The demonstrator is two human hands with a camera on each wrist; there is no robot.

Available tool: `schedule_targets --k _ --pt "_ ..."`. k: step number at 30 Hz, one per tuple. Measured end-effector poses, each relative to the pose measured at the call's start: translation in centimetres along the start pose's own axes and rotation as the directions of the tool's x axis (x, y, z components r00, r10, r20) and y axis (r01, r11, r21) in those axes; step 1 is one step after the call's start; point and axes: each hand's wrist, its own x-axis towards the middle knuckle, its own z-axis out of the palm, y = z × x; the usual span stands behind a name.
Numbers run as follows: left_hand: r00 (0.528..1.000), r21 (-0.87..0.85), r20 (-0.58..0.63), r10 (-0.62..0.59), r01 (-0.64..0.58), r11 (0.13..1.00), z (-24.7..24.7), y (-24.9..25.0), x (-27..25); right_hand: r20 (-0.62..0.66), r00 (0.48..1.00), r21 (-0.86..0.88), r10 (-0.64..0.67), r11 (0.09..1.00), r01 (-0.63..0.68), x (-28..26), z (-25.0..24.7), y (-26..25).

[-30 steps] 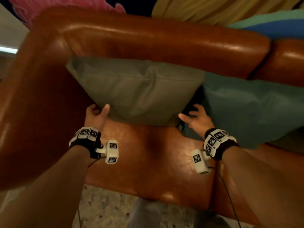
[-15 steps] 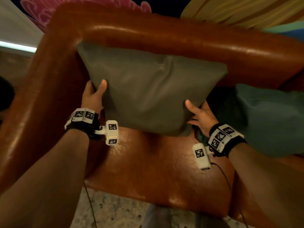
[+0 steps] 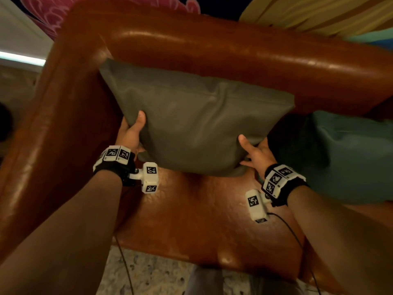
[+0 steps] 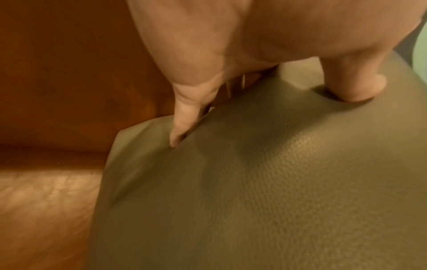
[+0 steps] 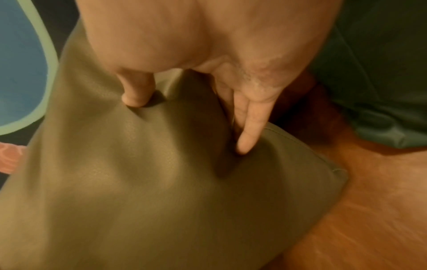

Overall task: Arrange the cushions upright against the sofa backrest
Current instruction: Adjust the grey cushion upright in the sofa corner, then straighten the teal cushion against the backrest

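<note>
An olive-grey cushion is held up over the brown leather sofa seat, tilted toward the backrest in the left corner. My left hand grips its left edge, thumb pressed into the front face and fingers behind. My right hand grips its lower right corner the same way, thumb on the front and fingers tucked behind the edge. A teal cushion lies to the right on the seat, leaning low against the backrest.
The sofa's left armrest curves round close beside the olive cushion. A colourful painted wall rises behind the backrest. Speckled floor shows below the seat's front edge.
Both hands took hold of the olive cushion, which lay against the backrest, and lifted it off the seat; it now hangs slightly lower and further right than half a second ago.
</note>
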Motion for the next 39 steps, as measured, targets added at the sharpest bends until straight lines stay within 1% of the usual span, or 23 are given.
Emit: schedule_targets --k 2,5,7,9,11,13,14,15,16,17,19,20,22,25,27,28,29,32,33,34,35,37,39 --pt "1.000 -0.002 0.004 -0.004 0.004 1.000 0.1 0.1 -0.2 0.000 1.000 0.011 0.005 1.000 -0.005 0.2 0.1 -0.1" --pt "1.000 0.020 0.013 0.008 -0.009 1.000 -0.4 0.1 -0.3 0.034 0.999 0.008 0.010 1.000 -0.010 0.2 -0.4 -0.5" --pt "0.999 0.013 -0.019 0.029 -0.028 1.000 -0.7 -0.7 -0.6 0.058 0.998 -0.009 0.015 1.000 -0.015 -0.2 -1.3 -0.4" --pt "0.993 -0.018 -0.107 0.051 -0.053 0.998 -0.8 -2.2 -1.3 0.090 0.996 -0.040 0.025 0.999 -0.022 -0.7 -2.6 0.2" --pt "0.976 -0.037 -0.218 0.026 -0.035 0.999 -0.7 -4.6 -2.2 0.110 0.992 -0.074 0.067 0.996 -0.059 -1.4 -4.4 1.3" --pt "0.948 -0.002 -0.318 -0.024 0.025 1.000 -0.1 -7.8 -3.2 0.106 0.986 -0.120 0.128 0.986 -0.115 -2.1 -6.6 2.8" --pt "0.935 0.028 -0.351 -0.054 0.068 0.997 0.5 -9.6 -3.9 0.100 0.981 -0.146 0.168 0.977 -0.153 -2.3 -7.8 3.7" --pt "0.933 0.055 -0.348 -0.095 0.121 0.991 1.4 -11.3 -4.5 0.095 0.974 -0.171 0.203 0.968 -0.185 -2.4 -9.2 4.7" --pt "0.942 0.089 -0.300 -0.148 0.182 0.979 2.4 -13.1 -5.2 0.091 0.968 -0.187 0.235 0.958 -0.216 -2.5 -10.7 5.6" --pt "0.954 0.170 -0.235 -0.184 0.227 0.959 3.6 -14.9 -6.1 0.088 0.960 -0.187 0.266 0.951 -0.246 -2.5 -12.3 6.5" --pt "0.971 0.371 -0.104 -0.215 0.239 0.898 6.3 -18.4 -7.6 0.074 0.952 -0.190 0.298 0.941 -0.280 -2.8 -15.8 8.0" --pt "0.976 0.439 -0.065 -0.207 0.214 0.873 7.9 -19.6 -8.3 0.061 0.951 -0.198 0.304 0.937 -0.287 -3.0 -17.6 8.5" --pt "0.980 0.487 -0.022 -0.197 0.182 0.854 12.1 -20.4 -10.4 0.040 0.947 -0.216 0.320 0.928 -0.304 -3.4 -21.4 9.3" --pt "0.986 0.525 0.031 -0.165 0.125 0.842 19.7 -20.2 -13.5 0.003 0.941 -0.235 0.339 0.915 -0.329 -4.1 -27.8 9.6" --pt "0.987 0.576 0.086 -0.134 0.061 0.815 24.6 -19.8 -15.2 -0.066 0.946 -0.259 0.317 0.910 -0.323 -4.3 -32.8 9.2" --pt "0.989 0.579 0.097 -0.107 0.031 0.815 26.9 -19.5 -15.7 -0.108 0.947 -0.267 0.301 0.909 -0.320 -4.2 -35.2 8.7" --pt "0.991 0.553 0.103 -0.083 0.012 0.833 29.1 -18.9 -16.4 -0.146 0.944 -0.286 0.295 0.901 -0.326 -3.9 -37.7 7.9" --pt "0.993 0.387 0.114 -0.025 -0.021 0.922 35.1 -16.9 -17.9 -0.259 0.942 -0.348 0.212 0.890 -0.295 -1.0 -44.9 6.8" --pt "0.992 0.347 0.126 -0.017 -0.028 0.938 36.6 -16.2 -18.3 -0.277 0.948 -0.344 0.155 0.905 -0.248 0.5 -47.2 7.1" --pt "0.990 0.323 0.142 -0.021 -0.026 0.946 37.9 -15.8 -18.8 -0.270 0.955 -0.305 0.122 0.930 -0.205 1.1 -49.1 6.9" --pt "0.989 0.316 0.145 -0.028 -0.020 0.949 40.6 -16.4 -19.5 -0.259 0.961 -0.239 0.098 0.958 -0.162 1.2 -52.0 6.5" --pt "0.992 0.290 0.121 -0.043 0.006 0.957 40.7 -15.8 -19.3 -0.217 0.975 -0.127 0.050 0.989 -0.079 -0.4 -50.6 3.9" --pt "0.991 0.229 0.116 -0.067 0.039 0.973 40.8 -15.1 -18.9 -0.161 0.986 -0.009 0.029 0.999 -0.031 -1.0 -49.2 2.0"
